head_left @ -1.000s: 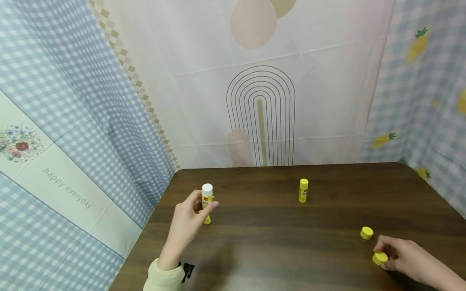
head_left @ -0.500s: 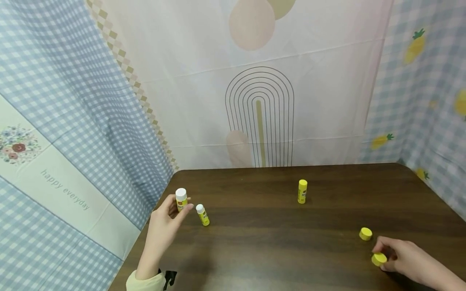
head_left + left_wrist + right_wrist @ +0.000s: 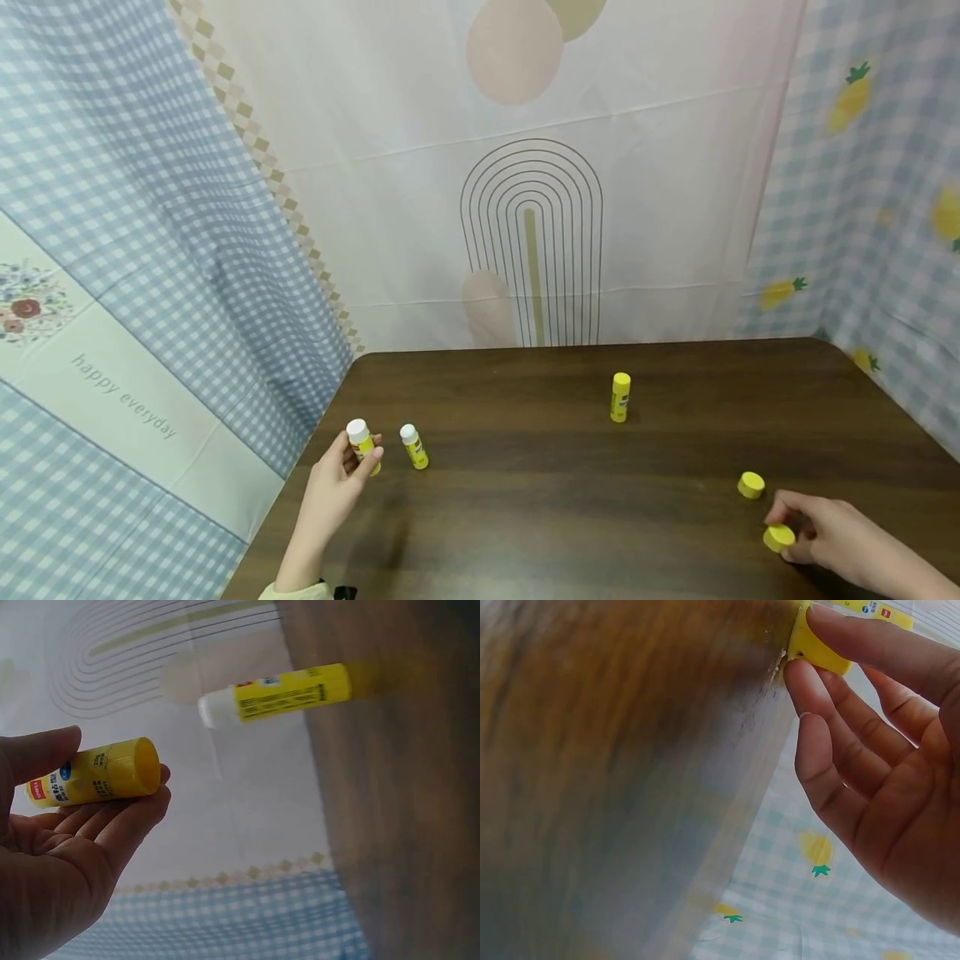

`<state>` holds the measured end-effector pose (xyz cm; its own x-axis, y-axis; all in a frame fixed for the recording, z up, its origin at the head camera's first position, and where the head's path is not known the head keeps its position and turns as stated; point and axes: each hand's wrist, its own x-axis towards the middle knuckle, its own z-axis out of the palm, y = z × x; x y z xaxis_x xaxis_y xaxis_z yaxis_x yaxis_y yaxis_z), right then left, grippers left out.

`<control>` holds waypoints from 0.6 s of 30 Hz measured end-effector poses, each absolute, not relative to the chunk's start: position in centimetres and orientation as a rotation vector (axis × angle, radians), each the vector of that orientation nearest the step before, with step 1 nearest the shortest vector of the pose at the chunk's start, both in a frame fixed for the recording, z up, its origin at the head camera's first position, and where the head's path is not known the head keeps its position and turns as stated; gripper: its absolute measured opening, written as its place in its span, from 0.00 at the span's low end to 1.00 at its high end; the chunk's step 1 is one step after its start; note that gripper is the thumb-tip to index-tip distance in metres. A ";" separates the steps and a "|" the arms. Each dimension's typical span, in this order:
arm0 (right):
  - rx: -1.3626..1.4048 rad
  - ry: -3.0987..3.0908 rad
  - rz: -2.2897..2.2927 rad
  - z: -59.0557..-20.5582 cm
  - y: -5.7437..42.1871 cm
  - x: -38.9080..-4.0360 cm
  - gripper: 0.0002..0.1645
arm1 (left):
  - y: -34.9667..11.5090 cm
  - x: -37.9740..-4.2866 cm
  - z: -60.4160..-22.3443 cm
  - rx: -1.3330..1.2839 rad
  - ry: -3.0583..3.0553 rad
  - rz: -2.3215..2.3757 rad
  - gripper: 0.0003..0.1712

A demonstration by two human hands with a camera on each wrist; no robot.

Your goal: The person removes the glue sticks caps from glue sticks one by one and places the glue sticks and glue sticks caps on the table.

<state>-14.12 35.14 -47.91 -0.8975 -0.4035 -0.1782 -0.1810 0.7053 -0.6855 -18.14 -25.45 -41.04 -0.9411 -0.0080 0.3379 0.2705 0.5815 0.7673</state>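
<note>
My left hand (image 3: 330,485) grips a yellow glue stick (image 3: 363,443) between thumb and fingers, white end up and slightly tilted. In the left wrist view the yellow base of this glue stick (image 3: 135,771) sticks out past the fingers, close over the table. Just right of it stands a slimmer yellow glue stick (image 3: 416,451), its white end also up. At the front right, my right hand (image 3: 836,533) pinches a round yellow cap (image 3: 778,539) at the tabletop; thumb and fingertips hold this cap (image 3: 819,646) in the right wrist view. A second yellow cap (image 3: 751,485) lies just beyond.
A yellow-topped glue stick (image 3: 620,397) stands upright toward the back of the dark wooden table (image 3: 525,500). Behind the table hangs a printed white cloth (image 3: 675,208), with blue checked cloth (image 3: 247,275) at both sides.
My left hand has carried its glue stick left and then down toward the table, uncovering the slimmer glue stick behind it. The right hand keeps its pinch on the cap.
</note>
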 end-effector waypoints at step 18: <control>-0.458 2.609 -0.990 -48.2 35.1 -14.2 0.16 | -25.9 -18.1 -44.2 -0.035 -2.631 -1.479 0.21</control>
<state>-14.24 35.15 -48.24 -0.9001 -0.3993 -0.1740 -0.1834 0.7097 -0.6802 -18.11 -25.95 -44.21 -0.9921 -0.0401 0.1187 0.0805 0.5216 0.8494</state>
